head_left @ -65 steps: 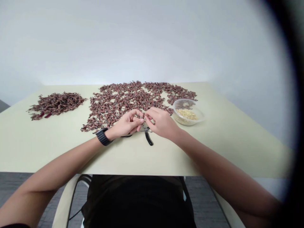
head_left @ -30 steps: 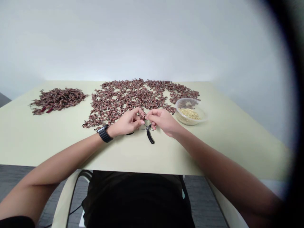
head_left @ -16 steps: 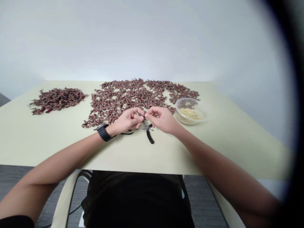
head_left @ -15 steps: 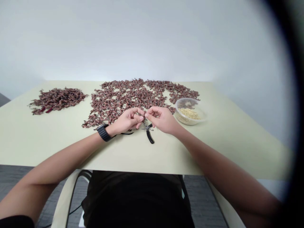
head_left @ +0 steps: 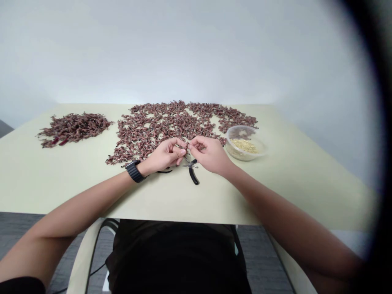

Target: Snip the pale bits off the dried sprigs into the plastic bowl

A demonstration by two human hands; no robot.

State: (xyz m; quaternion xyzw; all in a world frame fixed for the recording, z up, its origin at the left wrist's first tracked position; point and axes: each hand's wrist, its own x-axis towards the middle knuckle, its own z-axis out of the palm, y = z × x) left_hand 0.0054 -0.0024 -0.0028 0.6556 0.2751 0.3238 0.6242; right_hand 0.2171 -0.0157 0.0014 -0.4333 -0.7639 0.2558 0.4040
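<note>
My left hand (head_left: 168, 155), with a dark watch (head_left: 134, 170) on its wrist, is closed in a pinch over the table. Thumb and fingers grip a tiny reddish-brown dried piece, mostly hidden by the fingertips. Close against it, my right hand (head_left: 210, 153) also pinches with thumb and forefinger; whatever its fingertips hold is too small to make out. Just beneath both hands, small pliers (head_left: 193, 175) with black handles lie on the table. Behind them spreads a wide layer of dried reddish-brown pieces (head_left: 165, 124).
A clear round plastic bowl (head_left: 261, 152) holding yellow seed-like bits (head_left: 245, 146) stands right of my right hand. At the far left lies a separate heap of longer dried reddish-brown pieces (head_left: 78, 127). A pale wall (head_left: 171, 49) rises behind the table (head_left: 171, 204).
My right fingertips have shifted slightly to the right, away from my left fingertips. The left hand, pliers and bowl stay in place.
</note>
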